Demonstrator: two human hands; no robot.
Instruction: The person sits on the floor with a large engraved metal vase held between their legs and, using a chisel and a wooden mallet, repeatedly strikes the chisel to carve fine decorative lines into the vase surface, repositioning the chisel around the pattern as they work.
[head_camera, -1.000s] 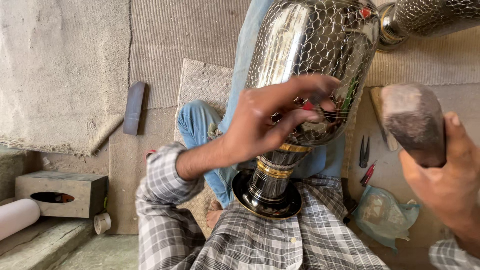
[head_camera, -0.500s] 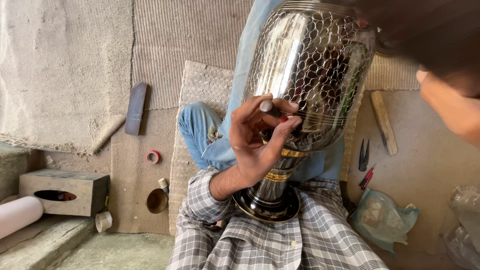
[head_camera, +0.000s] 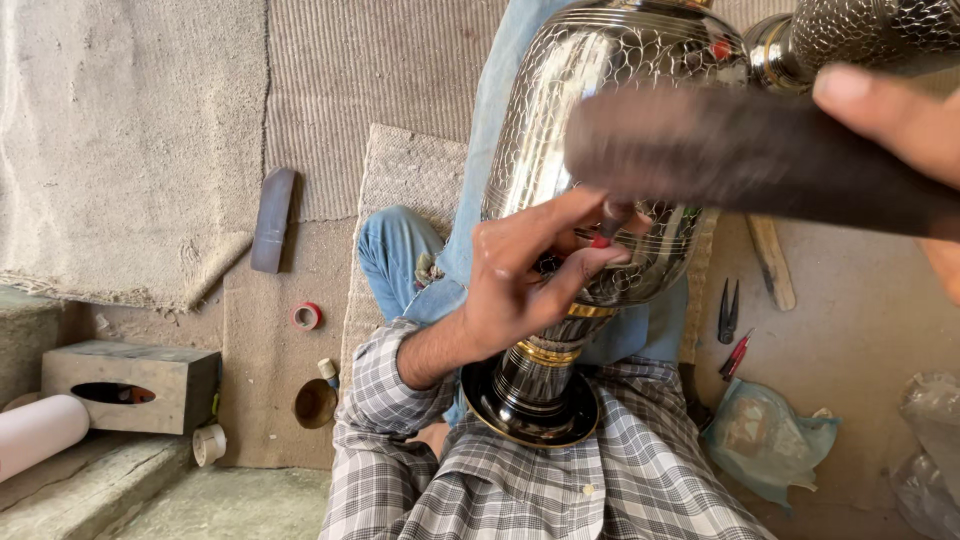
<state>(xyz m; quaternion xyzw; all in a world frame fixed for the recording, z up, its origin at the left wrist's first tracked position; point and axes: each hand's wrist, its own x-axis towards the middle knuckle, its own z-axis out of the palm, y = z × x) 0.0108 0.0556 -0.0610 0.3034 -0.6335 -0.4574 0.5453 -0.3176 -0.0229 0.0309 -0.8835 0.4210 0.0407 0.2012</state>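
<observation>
Several woven mats (head_camera: 400, 80) cover a dusty concrete floor (head_camera: 850, 330).

We wear a grey-and-white checked shirt, its left sleeve (head_camera: 385, 375) rolled above the wrist, and blue jeans (head_camera: 395, 250).

A vase (head_camera: 600, 140) stands on its base in the seated person's lap, the left hand (head_camera: 520, 275) against its lower body and a blurred mallet (head_camera: 740, 160) in the right hand (head_camera: 900, 120) just to its right. A second vessel (head_camera: 860, 35) lies behind, upper right. Left on the floor sit a tape roll (head_camera: 307, 316), a block (head_camera: 130, 385) and a stone (head_camera: 272, 218); right, pliers (head_camera: 728, 312) and a bag (head_camera: 765, 440).
</observation>
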